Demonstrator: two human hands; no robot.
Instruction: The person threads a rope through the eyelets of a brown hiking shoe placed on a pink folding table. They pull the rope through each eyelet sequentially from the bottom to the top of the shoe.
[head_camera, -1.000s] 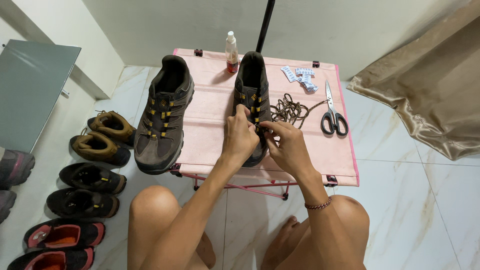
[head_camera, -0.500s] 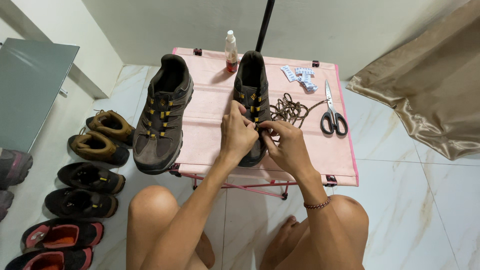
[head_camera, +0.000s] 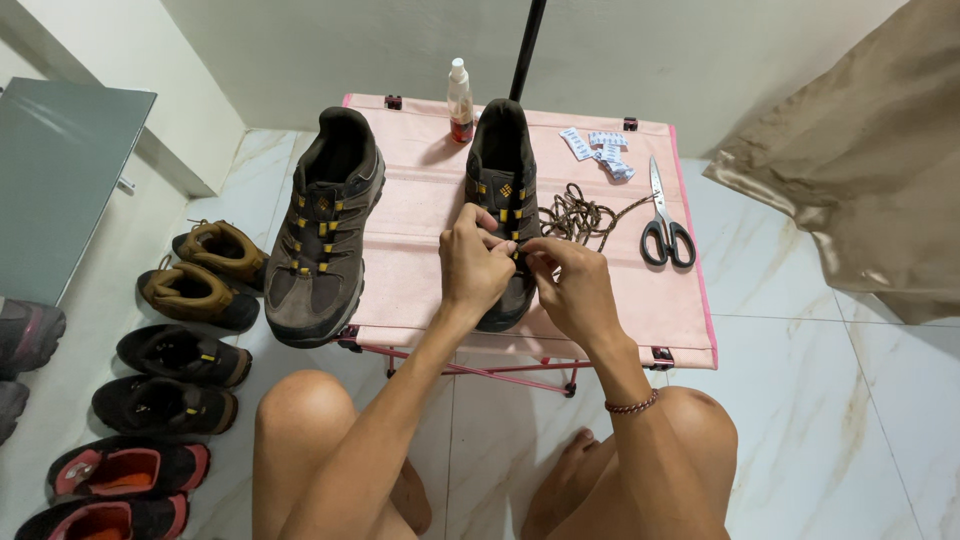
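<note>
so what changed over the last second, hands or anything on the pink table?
Barely anything. Both hands stay pinched at the lace of the dark brown hiking shoe; the left hand edged slightly toward the right hand. The loose brown lace pile, black-handled scissors and second brown shoe on the pink folding table did not move.

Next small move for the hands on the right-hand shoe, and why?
Probably draw the lace end through the eyelet being worked. Both the left hand and right hand pinch at the lower eyelets of the shoe, and the loose lace lies coiled beside it.
</note>
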